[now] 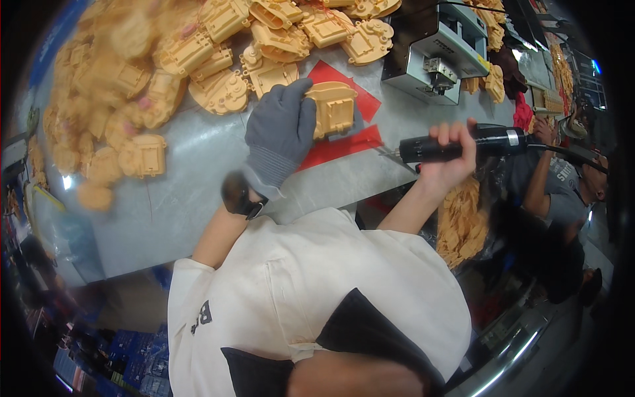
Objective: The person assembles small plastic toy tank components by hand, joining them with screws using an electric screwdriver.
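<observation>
Left hand (pixel 281 126) is holding a yellow plastic housing (pixel 333 111); right hand (pixel 455 163) is gripping an electric screwdriver (pixel 493 142). Driving squarely is looking advisable.

Your smooth grey metal workbench (pixel 192 162) is brightly and fairly evenly lit, with a small white glare spot near its left end. The heap of pale yellow moulded plastic parts (pixel 99 86) blurs hazily at upper left; your grey-gloved left hand (pixel 278 122) is sharper. Below the bench, you get dimness, and straight edges bend toward a black rim.
</observation>
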Demonstrator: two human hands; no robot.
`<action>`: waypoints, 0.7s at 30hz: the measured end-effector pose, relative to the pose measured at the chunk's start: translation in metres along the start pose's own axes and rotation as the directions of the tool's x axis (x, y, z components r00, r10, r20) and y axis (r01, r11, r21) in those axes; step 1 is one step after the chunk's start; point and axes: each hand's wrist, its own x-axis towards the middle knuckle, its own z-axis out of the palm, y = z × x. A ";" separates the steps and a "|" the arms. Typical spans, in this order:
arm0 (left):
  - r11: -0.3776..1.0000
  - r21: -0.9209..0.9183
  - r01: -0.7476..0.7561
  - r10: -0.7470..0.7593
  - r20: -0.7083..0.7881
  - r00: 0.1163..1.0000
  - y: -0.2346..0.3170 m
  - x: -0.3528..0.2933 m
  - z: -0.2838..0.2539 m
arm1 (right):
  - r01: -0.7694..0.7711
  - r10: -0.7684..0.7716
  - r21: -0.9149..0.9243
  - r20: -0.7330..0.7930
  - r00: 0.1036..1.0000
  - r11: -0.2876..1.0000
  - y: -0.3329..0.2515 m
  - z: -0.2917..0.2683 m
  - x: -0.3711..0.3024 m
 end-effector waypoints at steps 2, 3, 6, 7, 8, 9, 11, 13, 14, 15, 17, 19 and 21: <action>0.998 -0.065 0.014 -0.018 -0.069 0.997 -0.001 -0.006 0.001 | 0.000 0.000 0.001 -0.003 1.000 1.000 0.000 0.002 0.001; 0.991 -0.132 0.023 -0.040 -0.132 0.990 -0.001 -0.008 0.001 | 0.002 -0.002 -0.001 -0.009 1.000 1.000 0.000 0.002 0.001; 0.981 -0.182 0.063 -0.065 -0.004 0.998 -0.001 -0.001 -0.009 | -0.002 0.002 0.007 -0.004 1.000 1.000 0.000 -0.003 0.004; 0.981 -0.183 0.065 -0.067 -0.004 0.998 -0.004 0.000 -0.010 | -0.003 0.003 0.005 -0.004 1.000 1.000 -0.001 -0.003 0.003; 0.973 -0.220 0.065 -0.059 0.032 0.998 -0.010 0.001 -0.010 | -0.003 0.003 -0.005 -0.006 1.000 1.000 0.001 -0.003 0.003; 0.964 -0.256 0.065 -0.050 0.067 0.997 -0.015 0.002 -0.011 | -0.002 0.002 -0.014 -0.009 1.000 1.000 0.003 -0.002 0.004; 0.962 -0.269 0.045 -0.025 0.079 0.997 -0.018 0.007 -0.012 | -0.005 0.005 -0.007 -0.004 1.000 1.000 0.004 -0.002 0.006; 0.956 -0.292 0.019 0.011 0.099 0.995 -0.015 0.011 -0.015 | 0.005 -0.005 -0.009 -0.009 1.000 1.000 -0.001 -0.001 0.003; 0.915 -0.386 0.118 -0.057 0.164 0.985 -0.013 0.013 -0.020 | -0.003 0.003 -0.002 -0.008 1.000 1.000 0.002 -0.002 0.004; 0.856 -0.468 0.218 -0.117 0.234 0.965 -0.012 0.014 -0.022 | -0.010 0.010 0.004 -0.007 1.000 1.000 0.004 -0.002 0.005; 0.919 -0.383 0.089 -0.022 0.175 0.984 -0.017 0.011 -0.014 | -0.004 0.004 -0.002 -0.011 1.000 1.000 0.003 -0.002 0.005; 0.954 -0.297 -0.045 0.089 0.135 0.987 -0.016 0.011 -0.011 | 0.013 -0.014 -0.016 -0.026 1.000 1.000 -0.002 -0.002 0.001; 0.993 0.032 -0.110 0.104 0.135 0.985 -0.014 0.013 -0.012 | -0.003 0.002 -0.015 -0.029 1.000 1.000 0.003 -0.004 0.004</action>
